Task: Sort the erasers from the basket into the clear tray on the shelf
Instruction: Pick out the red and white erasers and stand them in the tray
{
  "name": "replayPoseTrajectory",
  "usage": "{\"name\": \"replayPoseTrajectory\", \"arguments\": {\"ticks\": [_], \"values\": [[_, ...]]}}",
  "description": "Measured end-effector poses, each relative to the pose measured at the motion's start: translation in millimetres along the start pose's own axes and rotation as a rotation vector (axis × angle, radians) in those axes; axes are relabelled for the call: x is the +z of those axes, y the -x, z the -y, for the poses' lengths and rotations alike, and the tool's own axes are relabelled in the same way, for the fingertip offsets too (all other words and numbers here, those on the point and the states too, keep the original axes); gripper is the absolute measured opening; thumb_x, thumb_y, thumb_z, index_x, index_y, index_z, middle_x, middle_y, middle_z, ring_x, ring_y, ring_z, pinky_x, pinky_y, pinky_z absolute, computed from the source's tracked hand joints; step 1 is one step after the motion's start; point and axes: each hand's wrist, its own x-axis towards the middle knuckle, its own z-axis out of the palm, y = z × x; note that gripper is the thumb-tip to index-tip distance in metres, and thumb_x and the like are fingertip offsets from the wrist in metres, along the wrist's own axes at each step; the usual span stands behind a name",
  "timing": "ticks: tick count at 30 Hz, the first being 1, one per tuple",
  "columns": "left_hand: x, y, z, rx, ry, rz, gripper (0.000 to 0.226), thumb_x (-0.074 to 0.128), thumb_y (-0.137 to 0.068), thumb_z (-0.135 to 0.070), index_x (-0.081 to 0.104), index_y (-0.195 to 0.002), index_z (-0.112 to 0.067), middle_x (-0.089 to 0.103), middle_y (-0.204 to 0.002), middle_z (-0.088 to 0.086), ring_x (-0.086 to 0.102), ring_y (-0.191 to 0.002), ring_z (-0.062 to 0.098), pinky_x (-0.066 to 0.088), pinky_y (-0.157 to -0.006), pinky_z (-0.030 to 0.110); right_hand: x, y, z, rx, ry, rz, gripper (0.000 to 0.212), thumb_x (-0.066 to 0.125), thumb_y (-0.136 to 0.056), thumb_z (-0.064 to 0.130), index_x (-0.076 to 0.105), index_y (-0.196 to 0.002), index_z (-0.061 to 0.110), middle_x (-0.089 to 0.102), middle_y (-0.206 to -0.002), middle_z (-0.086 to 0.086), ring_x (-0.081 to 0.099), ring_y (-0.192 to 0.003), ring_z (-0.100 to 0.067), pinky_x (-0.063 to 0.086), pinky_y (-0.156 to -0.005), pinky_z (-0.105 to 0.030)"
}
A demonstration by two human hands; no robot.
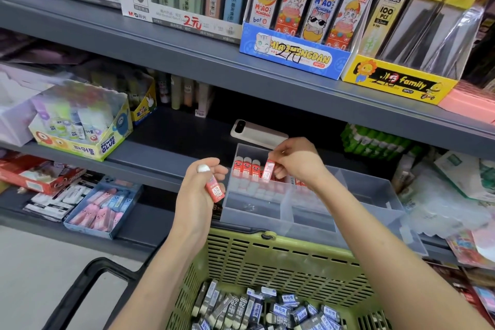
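Note:
A clear divided tray [254, 211] sits on the middle shelf, with a row of red-sleeved erasers [245, 167] standing in its back left compartment. My right hand [294, 161] pinches one red eraser [268, 170] upright over that row. My left hand [199, 182] grips another red eraser [214, 190] just left of the tray. Below, a green plastic basket [281, 254] holds several blue and grey sleeved erasers [267, 308].
A phone [257, 132] lies on the shelf behind the tray. A blue box of pink and blue erasers [103, 206] sits on the lower shelf to the left, and a yellow glue box [80, 126] on the middle shelf. The basket's black handle [91, 276] hangs left.

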Motion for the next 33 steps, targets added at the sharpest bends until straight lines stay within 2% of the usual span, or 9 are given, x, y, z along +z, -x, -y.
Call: {"name": "replayPoseTrajectory", "arguments": {"ticks": [5,10,13,16,19,24,27,30,33], "values": [[-3,-3,4,0.02,-0.093,0.021,0.02,0.045,-0.099,-0.021,0.064,-0.104,-0.024,0.07,-0.088,-0.012,0.065,-0.081,0.002,0.046,-0.085,0.029,6,-4,15,0.035,0.369,0.154,0.022,0.057,-0.093,0.016,0.068,-0.105,0.001,0.072,-0.097,-0.015,0.069,-0.091,-0.021,0.052,-0.092,-0.035],[-5,-3,1,0.052,-0.066,0.127,0.027,0.052,-0.091,-0.031,0.057,-0.117,-0.031,0.069,-0.117,-0.008,0.062,-0.112,0.01,0.046,-0.094,0.029,9,-5,18,0.061,0.428,0.167,0.02,0.058,-0.091,0.013,0.066,-0.107,0.004,0.072,-0.097,-0.014,0.068,-0.086,-0.02,0.052,-0.09,-0.033],[-4,-2,-2,0.071,-0.045,0.131,0.029,0.051,-0.091,-0.027,0.054,-0.12,-0.028,0.066,-0.121,-0.01,0.059,-0.118,0.009,0.047,-0.096,0.028,10,3,12,-0.12,0.484,0.019,0.017,0.058,-0.089,0.01,0.069,-0.101,0.004,0.07,-0.098,-0.013,0.065,-0.094,-0.028,0.051,-0.089,-0.037],[-3,0,-2,0.099,-0.098,0.126,0.026,0.049,-0.091,-0.032,0.053,-0.116,-0.027,0.065,-0.122,-0.014,0.055,-0.12,0.006,0.041,-0.1,0.031,13,26,15,-0.29,0.23,-0.133,0.015,0.06,-0.089,0.019,0.073,-0.087,0.01,0.071,-0.082,0.0,0.064,-0.075,-0.016,0.052,-0.074,-0.029],[-4,1,-2,0.117,-0.149,0.159,0.013,0.049,-0.093,-0.038,0.057,-0.103,-0.036,0.063,-0.126,-0.015,0.056,-0.118,0.004,0.031,-0.11,0.042,18,59,26,-0.301,-0.269,0.148,0.002,0.07,-0.083,0.014,0.071,-0.084,0.014,0.069,-0.07,0.001,0.063,-0.06,-0.009,0.053,-0.058,-0.022],[-1,5,-2,0.163,-0.143,0.291,0.021,0.048,-0.093,-0.041,0.058,-0.109,-0.03,0.057,-0.134,-0.012,0.06,-0.115,0.013,0.041,-0.098,0.042,30,86,31,-0.344,-0.403,0.261,0.023,0.069,-0.082,0.004,0.063,-0.104,0.008,0.067,-0.075,-0.009,0.063,-0.063,-0.013,0.055,-0.061,-0.026],[0,7,-2,0.209,-0.22,0.357,0.031,0.048,-0.092,-0.051,0.057,-0.118,-0.036,0.054,-0.135,-0.018,0.053,-0.122,0.008,0.04,-0.097,0.031,23,91,22,-0.373,-0.452,0.315,0.039,0.064,-0.082,-0.004,0.06,-0.109,0.024,0.062,-0.073,-0.005,0.061,-0.06,-0.013,0.054,-0.06,-0.025],[0,8,3,0.242,-0.45,0.368,0.049,0.048,-0.084,-0.062,0.047,-0.129,-0.043,0.048,-0.138,-0.027,0.035,-0.135,-0.003,0.031,-0.108,0.022,2,80,6,-0.322,-0.475,0.185,0.049,0.06,-0.081,-0.01,0.063,-0.107,0.031,0.061,-0.077,-0.006,0.06,-0.063,-0.014,0.054,-0.061,-0.026],[2,8,9,0.448,-0.978,0.36,0.051,0.033,-0.087,-0.062,0.035,-0.135,-0.045,0.024,-0.146,-0.032,0.009,-0.143,-0.004,0.006,-0.117,0.023,-22,56,-12,-0.247,-0.357,-0.067,0.037,0.067,-0.079,-0.002,0.065,-0.096,0.03,0.061,-0.067,0.001,0.054,-0.059,-0.009,0.044,-0.055,-0.022]]}}
